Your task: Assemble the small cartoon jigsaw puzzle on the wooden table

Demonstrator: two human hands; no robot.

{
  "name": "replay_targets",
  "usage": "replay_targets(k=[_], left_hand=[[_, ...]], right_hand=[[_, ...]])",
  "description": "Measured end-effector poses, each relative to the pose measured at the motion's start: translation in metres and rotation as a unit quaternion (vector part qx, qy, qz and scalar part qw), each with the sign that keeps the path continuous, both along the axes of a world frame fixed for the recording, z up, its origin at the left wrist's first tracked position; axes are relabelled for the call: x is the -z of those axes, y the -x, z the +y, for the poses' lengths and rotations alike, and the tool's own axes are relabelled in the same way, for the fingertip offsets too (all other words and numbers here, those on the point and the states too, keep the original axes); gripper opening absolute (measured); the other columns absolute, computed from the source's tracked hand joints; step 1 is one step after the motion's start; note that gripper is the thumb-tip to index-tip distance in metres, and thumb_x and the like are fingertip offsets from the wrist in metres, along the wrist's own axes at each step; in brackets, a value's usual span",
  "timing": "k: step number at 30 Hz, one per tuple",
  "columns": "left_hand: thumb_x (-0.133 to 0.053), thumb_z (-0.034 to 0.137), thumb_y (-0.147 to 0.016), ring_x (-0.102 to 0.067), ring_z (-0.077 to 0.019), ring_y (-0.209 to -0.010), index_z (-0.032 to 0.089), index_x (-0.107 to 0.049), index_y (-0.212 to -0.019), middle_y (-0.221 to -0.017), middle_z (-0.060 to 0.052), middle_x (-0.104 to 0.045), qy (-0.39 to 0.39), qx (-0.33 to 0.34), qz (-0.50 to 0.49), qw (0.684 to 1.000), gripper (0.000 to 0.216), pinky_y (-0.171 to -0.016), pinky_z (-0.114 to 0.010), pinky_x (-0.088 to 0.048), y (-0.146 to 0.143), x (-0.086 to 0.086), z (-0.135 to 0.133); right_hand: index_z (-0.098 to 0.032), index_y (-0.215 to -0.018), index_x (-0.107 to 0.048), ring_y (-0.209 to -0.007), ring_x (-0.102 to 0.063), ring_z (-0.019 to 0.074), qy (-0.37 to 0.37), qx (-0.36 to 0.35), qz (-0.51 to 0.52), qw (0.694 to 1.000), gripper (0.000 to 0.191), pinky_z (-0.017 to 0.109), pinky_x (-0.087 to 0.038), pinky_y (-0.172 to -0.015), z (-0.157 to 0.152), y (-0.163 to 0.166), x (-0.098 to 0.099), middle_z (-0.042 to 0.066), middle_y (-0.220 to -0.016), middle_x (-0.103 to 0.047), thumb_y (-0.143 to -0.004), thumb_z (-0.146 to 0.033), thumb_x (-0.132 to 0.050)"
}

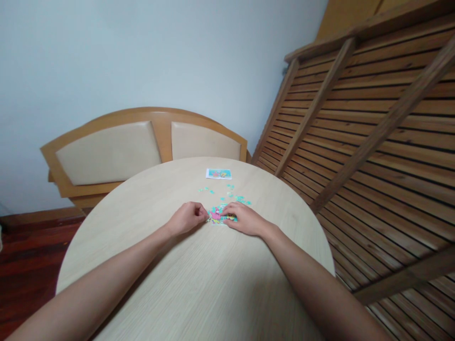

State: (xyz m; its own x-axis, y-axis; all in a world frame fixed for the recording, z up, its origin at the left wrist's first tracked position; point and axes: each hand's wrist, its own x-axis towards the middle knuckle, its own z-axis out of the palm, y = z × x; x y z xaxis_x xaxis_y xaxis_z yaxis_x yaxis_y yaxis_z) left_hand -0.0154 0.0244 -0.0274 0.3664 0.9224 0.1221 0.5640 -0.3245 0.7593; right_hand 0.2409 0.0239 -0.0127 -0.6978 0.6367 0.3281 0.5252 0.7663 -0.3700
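Note:
A partly assembled jigsaw puzzle [215, 216] lies flat on the round table, showing a pink figure and some yellow on a teal ground. At its left edge is my left hand [188, 217], fingers curled and closed in a pinch. Whatever sits between those fingertips is too small to make out. My right hand [245, 219] rests over the puzzle's right side, thumb and fingers apart, fingertips touching the pieces and covering part of the picture. Loose teal puzzle pieces [242, 199] are scattered just beyond the hands.
A small reference picture [219, 174] with a teal scene lies toward the table's far edge. The pale round wooden table [199, 284] stands before a padded headboard [161, 137]. A slatted wooden frame [359, 128] leans along the right side, close to the table edge.

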Motion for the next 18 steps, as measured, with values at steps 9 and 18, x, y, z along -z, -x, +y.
replay_targets(k=[9,18], left_hand=[[-0.066,0.040,-0.074,-0.053,-0.0127,-0.059,0.014,-0.063,-0.076,-0.066,0.000,-0.062,0.034,0.010,-0.059,0.998,0.026,-0.057,-0.024,-0.041,-0.004,0.001,-0.001],[-0.055,0.024,-0.074,-0.052,-0.0129,-0.060,0.013,-0.072,-0.089,-0.068,-0.001,-0.064,-0.004,0.022,-0.018,1.000,0.026,-0.059,-0.024,-0.039,-0.007,-0.010,-0.006]], right_hand=[[-0.023,-0.113,-0.071,-0.105,-0.061,0.0225,-0.001,0.002,0.000,1.000,0.025,0.038,-0.045,-0.096,0.000,0.000,0.000,0.008,-0.110,-0.070,-0.090,-0.026,-0.065],[-0.022,-0.114,-0.071,-0.106,-0.060,0.0224,0.003,0.001,-0.002,1.000,0.025,0.038,-0.045,-0.096,-0.001,0.000,-0.001,0.009,-0.110,-0.069,-0.091,-0.027,-0.064]])
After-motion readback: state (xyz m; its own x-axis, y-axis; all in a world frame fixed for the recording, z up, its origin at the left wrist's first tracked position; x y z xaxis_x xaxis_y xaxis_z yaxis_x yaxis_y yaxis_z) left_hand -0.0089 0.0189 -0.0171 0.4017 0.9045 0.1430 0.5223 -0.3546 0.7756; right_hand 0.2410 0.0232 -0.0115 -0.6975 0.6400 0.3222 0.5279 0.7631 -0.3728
